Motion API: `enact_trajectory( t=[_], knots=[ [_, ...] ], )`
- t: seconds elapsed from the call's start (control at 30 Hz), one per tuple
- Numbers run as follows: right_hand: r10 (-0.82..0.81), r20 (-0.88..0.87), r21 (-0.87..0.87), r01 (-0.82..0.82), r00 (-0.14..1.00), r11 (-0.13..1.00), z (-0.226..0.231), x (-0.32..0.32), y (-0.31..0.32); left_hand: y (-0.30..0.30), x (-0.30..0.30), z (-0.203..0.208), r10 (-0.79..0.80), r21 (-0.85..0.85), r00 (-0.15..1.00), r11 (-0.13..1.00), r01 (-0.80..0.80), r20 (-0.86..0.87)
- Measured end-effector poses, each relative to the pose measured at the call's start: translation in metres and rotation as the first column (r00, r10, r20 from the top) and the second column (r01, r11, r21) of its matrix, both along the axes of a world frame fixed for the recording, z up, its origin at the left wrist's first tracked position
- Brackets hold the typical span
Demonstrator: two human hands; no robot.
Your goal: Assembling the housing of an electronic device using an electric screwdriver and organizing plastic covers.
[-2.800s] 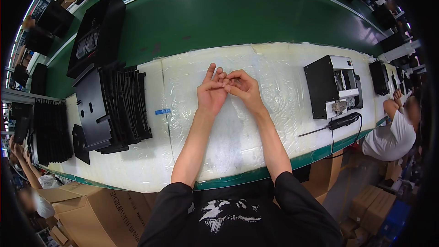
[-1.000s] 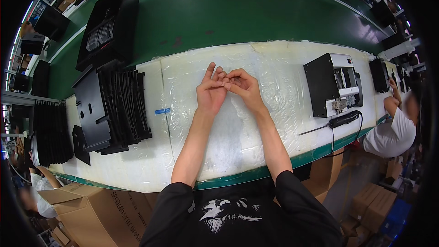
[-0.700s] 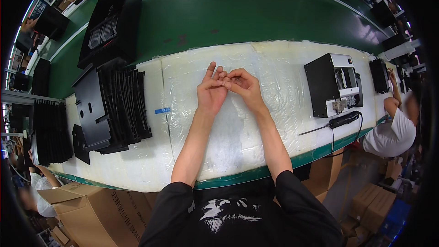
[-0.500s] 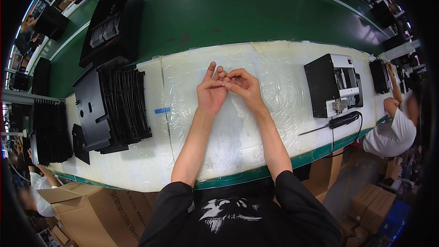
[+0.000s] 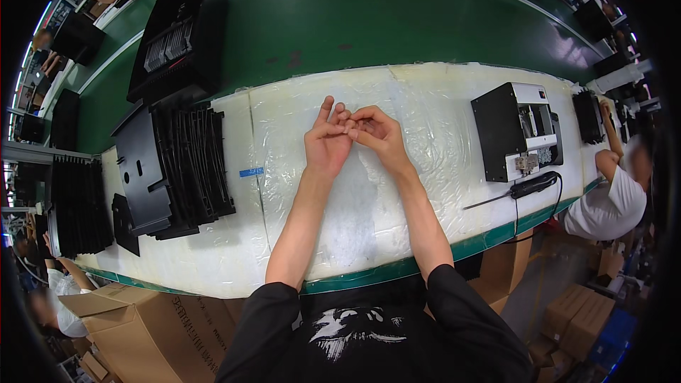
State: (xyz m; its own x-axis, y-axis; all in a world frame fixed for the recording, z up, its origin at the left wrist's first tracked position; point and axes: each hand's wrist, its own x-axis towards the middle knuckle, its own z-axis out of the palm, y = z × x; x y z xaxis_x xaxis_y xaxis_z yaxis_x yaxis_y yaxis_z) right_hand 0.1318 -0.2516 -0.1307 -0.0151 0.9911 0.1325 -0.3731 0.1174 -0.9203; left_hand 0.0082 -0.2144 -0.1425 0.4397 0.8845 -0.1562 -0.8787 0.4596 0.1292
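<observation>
My left hand is over the middle of the covered table, palm up. Its outer fingers stretch out, while the thumb and nearer fingers close in at the tips. Touching it there, my right hand pinches thumb against index finger. Anything between the fingertips is too small or hidden to make out. Below both hands lies the white table cover, wrapped in wrinkled clear film.
At left stand black panels in a row, with more black parts beyond. A screw feeder and electric screwdriver lie right. Behind, a green conveyor carries a black case. A cardboard box stands lower left.
The black case and the dark stains on the green conveyor have shifted slightly to the right. My hands stay in nearly the same pose and place.
</observation>
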Motion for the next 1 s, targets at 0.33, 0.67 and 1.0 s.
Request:
enact_trajectory(
  t=[0.33, 0.67, 1.0],
  knots=[
    [-0.008, 0.01, 0.041, 0.008, 1.0, 0.999, -0.008, 0.002, 0.002, 0.0, 0.001, 0.001, 0.005, 0.0, 0.999, 1.0, -0.005, -0.034],
    [-0.008, 0.019, 0.064, 0.007, 1.0, 0.998, -0.009, 0.002, 0.003, 0.0, 0.001, 0.0, 0.017, 0.003, 1.0, 1.0, -0.017, -0.025],
    [-0.005, 0.019, 0.032, 0.005, 1.0, 0.999, -0.008, 0.001, 0.002, 0.0, 0.001, 0.0, 0.015, 0.005, 1.0, 1.0, -0.015, -0.018]
  ],
)
